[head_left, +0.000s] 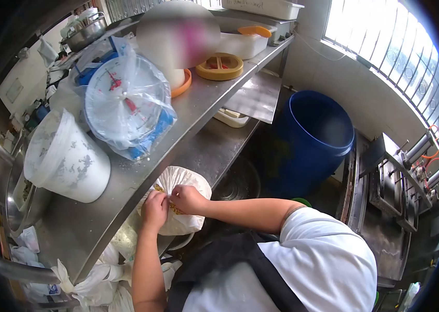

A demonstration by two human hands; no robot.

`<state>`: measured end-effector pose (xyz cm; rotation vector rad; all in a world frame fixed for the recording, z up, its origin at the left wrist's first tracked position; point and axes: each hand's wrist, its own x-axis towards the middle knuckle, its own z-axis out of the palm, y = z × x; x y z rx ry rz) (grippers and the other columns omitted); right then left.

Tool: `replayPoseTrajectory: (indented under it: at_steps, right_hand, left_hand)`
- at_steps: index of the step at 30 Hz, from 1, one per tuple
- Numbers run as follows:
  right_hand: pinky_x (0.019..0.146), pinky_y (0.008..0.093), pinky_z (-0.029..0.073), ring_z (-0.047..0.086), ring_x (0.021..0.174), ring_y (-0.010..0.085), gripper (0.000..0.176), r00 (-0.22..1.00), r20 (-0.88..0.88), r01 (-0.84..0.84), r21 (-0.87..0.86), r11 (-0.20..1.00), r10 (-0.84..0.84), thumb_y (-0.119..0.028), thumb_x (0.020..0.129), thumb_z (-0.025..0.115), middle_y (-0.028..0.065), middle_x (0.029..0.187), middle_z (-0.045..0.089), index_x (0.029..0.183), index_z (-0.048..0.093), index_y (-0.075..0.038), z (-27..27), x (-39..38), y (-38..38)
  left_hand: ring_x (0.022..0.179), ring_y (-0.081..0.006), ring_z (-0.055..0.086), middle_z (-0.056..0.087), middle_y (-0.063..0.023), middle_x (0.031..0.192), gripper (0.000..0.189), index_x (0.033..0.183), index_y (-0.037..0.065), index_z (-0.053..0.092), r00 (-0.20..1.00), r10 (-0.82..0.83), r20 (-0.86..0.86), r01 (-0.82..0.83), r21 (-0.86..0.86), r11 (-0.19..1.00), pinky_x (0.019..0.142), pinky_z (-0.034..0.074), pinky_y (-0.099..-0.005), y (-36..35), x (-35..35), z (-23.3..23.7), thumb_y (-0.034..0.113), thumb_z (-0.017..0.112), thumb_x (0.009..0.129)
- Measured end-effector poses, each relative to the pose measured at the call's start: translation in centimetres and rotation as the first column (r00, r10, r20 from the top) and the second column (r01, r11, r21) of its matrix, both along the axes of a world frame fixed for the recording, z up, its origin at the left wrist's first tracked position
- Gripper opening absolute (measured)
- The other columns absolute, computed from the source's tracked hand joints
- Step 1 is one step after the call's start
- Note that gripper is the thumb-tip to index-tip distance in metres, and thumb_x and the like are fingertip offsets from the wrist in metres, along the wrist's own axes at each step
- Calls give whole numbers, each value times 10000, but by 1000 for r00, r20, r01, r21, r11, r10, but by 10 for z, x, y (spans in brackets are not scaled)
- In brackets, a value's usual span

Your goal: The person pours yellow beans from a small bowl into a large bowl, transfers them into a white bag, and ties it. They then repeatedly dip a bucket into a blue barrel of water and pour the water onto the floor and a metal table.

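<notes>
A full white sack [194,180] with yellow print sits at the lower shelf, beside the front edge of the steel table. My left hand [155,209] is closed at the gathered top of the sack, its fingers pinching the material. Close on its right, my right hand [188,200] also pinches the bunched material, thumb and fingers pressed together. The fingertips of both hands meet near the middle of the sack, partly covering the print.
On the steel table [118,179] stand a white bucket [87,169], a bag-wrapped scale [126,99] and a yellow round container [219,67]. A blue barrel [308,161] stands at right, near a metal press machine [396,182]. Knotted white bags [102,283] lie at lower left.
</notes>
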<state>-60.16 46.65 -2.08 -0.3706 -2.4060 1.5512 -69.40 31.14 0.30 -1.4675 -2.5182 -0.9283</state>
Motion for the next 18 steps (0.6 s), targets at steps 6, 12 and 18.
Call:
replayPoseTrajectory:
  at_steps: [6,12,18]
  right_hand:
    - [661,412,578,725,701,300,266,969,215,-120,-31,992,124,-239,898,684,192,791,724,972,726,13,29,-5,-3]
    - [513,312,461,538,552,170,129,911,-42,-162,-952,262,410,-106,989,586,46,656,527,863,572,-78,7,-7,9]
    - [643,432,541,682,726,305,198,952,52,-304,229,925,300,-183,929,643,187,808,670,1060,591,-44,0,-24,35]
  left_hand:
    - [891,-399,642,642,-164,969,93,979,29,675,994,18,-103,-14,42,999,763,521,-458,-3,0,0,81,648,907]
    - [820,-343,636,634,-146,898,82,937,4,662,959,-21,283,-24,158,987,741,517,-416,-16,10,22,51,690,874]
    - [907,-415,622,616,-218,1003,61,921,1,615,990,45,-135,-77,-245,966,790,511,-489,-5,-23,13,53,618,888]
